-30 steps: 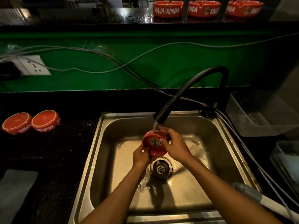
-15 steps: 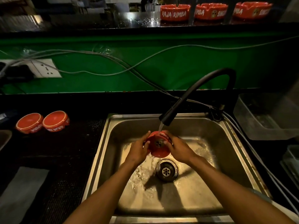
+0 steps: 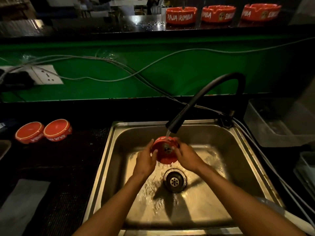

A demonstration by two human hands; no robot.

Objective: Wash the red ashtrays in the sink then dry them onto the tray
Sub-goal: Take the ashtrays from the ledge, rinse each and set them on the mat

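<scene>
Red ashtray (image 3: pixel 165 153) gripped by both hands, left hand (image 3: pixel 144 160) & right hand (image 3: pixel 186 156), rinsed under tap (image 3: pixel 175 127); two inverted ashtrays (image 3: pixel 43 131) apparently done, three on shelf (image 3: pixel 221 13) left.

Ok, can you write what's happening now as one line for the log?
step: rinsing | ashtray: tilted under running faucet, over sink | left hand: holds it | right hand: holds it | washed: two ashtrays upside down

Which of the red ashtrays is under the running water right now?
The ashtray held by both hands over the sink; two others lie upside down on the left counter, three on the back ledge.
</scene>
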